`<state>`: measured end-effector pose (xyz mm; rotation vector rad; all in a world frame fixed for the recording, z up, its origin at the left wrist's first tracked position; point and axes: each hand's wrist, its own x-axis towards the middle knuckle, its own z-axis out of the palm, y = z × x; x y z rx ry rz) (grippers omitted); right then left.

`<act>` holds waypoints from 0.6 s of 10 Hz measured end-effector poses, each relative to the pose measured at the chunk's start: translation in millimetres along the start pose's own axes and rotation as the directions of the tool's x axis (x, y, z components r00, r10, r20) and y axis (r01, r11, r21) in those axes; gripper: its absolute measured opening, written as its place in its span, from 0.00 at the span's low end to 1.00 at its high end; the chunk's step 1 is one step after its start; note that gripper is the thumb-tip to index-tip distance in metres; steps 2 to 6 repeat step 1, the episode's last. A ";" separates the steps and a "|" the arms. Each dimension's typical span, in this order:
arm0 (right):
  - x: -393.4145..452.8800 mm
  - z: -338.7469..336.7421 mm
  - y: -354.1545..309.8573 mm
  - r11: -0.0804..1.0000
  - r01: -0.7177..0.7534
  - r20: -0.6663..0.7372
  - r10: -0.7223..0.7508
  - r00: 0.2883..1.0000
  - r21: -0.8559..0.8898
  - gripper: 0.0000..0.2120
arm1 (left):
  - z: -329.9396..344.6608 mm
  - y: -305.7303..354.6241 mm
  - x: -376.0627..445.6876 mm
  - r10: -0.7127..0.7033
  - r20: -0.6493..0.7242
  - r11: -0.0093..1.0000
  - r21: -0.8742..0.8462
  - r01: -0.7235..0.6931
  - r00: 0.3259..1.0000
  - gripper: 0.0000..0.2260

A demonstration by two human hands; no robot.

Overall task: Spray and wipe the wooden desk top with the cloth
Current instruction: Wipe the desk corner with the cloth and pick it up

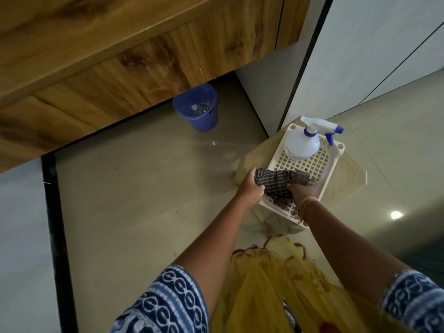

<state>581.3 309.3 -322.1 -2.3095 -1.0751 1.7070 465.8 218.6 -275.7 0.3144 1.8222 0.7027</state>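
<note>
A dark striped cloth (280, 183) lies bunched over the near end of a cream plastic basket (334, 164). My left hand (249, 186) grips the cloth's left end. My right hand (300, 192), with bangles at the wrist, grips its right part from above. A white spray bottle (301, 146) with a blue trigger stands at the basket's far end. The wooden desk (101, 44) fills the upper left of the view, seen from above and beside.
The basket sits on a beige plastic stool (350, 179) on the tiled floor. A blue waste bin (199, 109) stands under the desk's edge. A white wall panel (374, 51) rises at the right. A black strip (57, 236) runs across the floor at left.
</note>
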 end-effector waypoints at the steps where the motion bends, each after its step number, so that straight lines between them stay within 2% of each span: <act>1: -7.8 4.0 -8.1 0.961 0.014 -0.099 -0.043 0.994 -0.275 0.26 | -13.8 0.1 -9.1 0.033 -0.025 0.999 0.027 -0.032 0.999 0.31; 6: -7.8 4.0 -8.1 0.961 0.014 -0.099 -0.043 0.994 -0.275 0.26 | -13.8 0.1 -9.1 0.033 -0.025 0.999 0.027 -0.032 0.999 0.31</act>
